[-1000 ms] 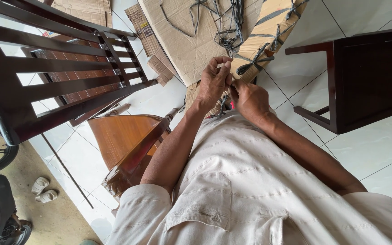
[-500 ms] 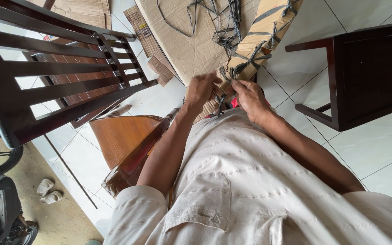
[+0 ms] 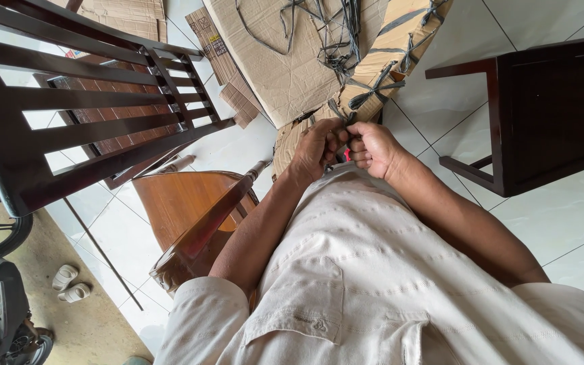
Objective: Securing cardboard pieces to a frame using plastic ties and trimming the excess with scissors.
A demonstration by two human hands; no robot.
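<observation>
A: State the position of both hands.

B: The left hand (image 3: 318, 145) and the right hand (image 3: 371, 149) are raised in front of the chest, touching each other, above the cream shirt (image 3: 373, 270). Both sit just below the near end of a long cardboard-wrapped bundle (image 3: 380, 64) bound with dark strapping (image 3: 373, 88).

A: State the condition of the fingers.

B: Left fingers (image 3: 332, 135) are curled tight over the end of a dark strap where it leaves the bundle. Right fingers (image 3: 359, 152) are closed into a fist around a small red-handled tool (image 3: 347, 155); only a sliver of red shows, so its type cannot be determined.

A: Which step is in hand?

B: Judged from the grip, the strap end is being held taut against the tool at the bundle's near end. Whether it is being cut or untied cannot be told.

A: Requirement for the next move?

B: Probably steady tension from the left hand, with the tool kept clear of the left fingers, since the hands are in contact.

A: Surroundings?

B: The bundle lies on the white tiled floor (image 3: 562, 223) over flattened cardboard sheets (image 3: 278, 61). A dark slatted wooden chair (image 3: 82, 128) stands toward the left edge of view, a dark wooden table (image 3: 555, 108) toward the right, and a brown chair seat (image 3: 184, 203) near the left arm.
</observation>
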